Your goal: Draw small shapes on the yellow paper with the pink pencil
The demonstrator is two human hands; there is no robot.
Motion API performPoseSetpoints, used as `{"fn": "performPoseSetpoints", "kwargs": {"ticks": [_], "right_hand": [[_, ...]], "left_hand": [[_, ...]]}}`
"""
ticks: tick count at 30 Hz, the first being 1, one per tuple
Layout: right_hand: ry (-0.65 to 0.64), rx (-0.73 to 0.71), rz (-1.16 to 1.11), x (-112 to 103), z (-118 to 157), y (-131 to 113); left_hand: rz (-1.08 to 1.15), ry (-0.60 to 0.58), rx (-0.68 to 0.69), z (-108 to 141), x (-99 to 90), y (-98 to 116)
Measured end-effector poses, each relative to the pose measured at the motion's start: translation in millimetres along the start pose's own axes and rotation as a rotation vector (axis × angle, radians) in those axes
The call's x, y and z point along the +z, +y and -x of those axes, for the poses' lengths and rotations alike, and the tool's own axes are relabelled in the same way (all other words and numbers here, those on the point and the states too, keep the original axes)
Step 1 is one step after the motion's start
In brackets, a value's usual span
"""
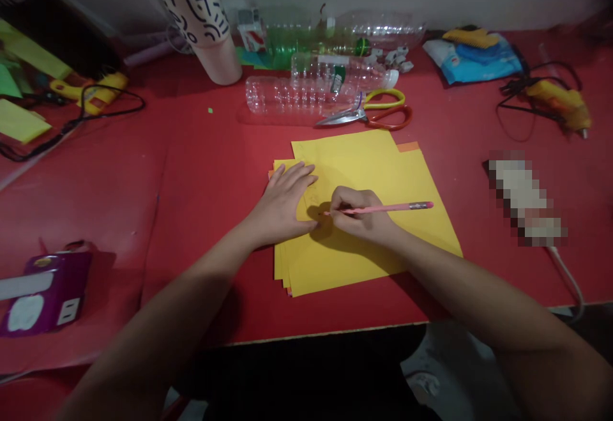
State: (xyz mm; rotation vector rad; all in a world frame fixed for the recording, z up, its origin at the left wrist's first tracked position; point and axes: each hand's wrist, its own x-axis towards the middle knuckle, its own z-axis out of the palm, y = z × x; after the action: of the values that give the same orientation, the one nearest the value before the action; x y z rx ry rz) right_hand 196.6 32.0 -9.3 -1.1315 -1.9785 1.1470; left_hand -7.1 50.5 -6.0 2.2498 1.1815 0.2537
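A stack of yellow paper sheets [364,261] lies on the red table in front of me, with orange edges peeking out beneath. My left hand [287,204] rests flat on the left side of the top sheet, fingers spread. My right hand [361,216] pinches a pink pencil [395,207], its eraser end pointing right. The pencil's tip touches or nearly touches the paper between my hands. Faint pencil marks show on the sheet near my left fingertips. Scissors [378,111] with one yellow and one red handle lie just beyond the paper.
Clear plastic bottles [306,95] lie behind the scissors. A white patterned tumbler [211,44] stands at the back left. Yellow glue guns with cords lie left and right [562,105]. A blue packet [479,60] is at the back right, a purple box [52,287] at the left.
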Motion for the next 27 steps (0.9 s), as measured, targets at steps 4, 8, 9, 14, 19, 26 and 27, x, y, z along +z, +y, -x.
{"fn": "performPoseSetpoints", "kwargs": {"ticks": [4,8,9,14,19,26,27], "right_hand": [[-0.006,0.004,0.029,0.9,-1.0,-0.3],[-0.025,0.026,0.054,1.3,-2.1,-0.4],[-0.032,0.028,0.056,1.5,-2.1,-0.3],[-0.035,0.021,0.034,2.9,-1.9,-0.9],[-0.042,0.045,0.031,4.0,-1.4,-1.0],[-0.04,0.05,0.047,6.4,-1.3,1.2],[-0.033,0.047,0.048,6.5,-1.3,1.1]], "left_hand": [[0.01,-0.012,-0.013,0.3,-1.1,1.6],[0.015,-0.003,-0.003,0.8,-0.7,0.9],[0.016,0.003,0.0,1.0,-0.5,0.7],[0.014,0.012,0.004,1.2,0.0,0.1],[0.0,0.004,0.001,1.2,-0.1,0.7],[-0.011,-0.004,-0.007,0.7,0.0,0.8],[-0.009,-0.004,-0.006,0.6,0.0,0.7]]}}
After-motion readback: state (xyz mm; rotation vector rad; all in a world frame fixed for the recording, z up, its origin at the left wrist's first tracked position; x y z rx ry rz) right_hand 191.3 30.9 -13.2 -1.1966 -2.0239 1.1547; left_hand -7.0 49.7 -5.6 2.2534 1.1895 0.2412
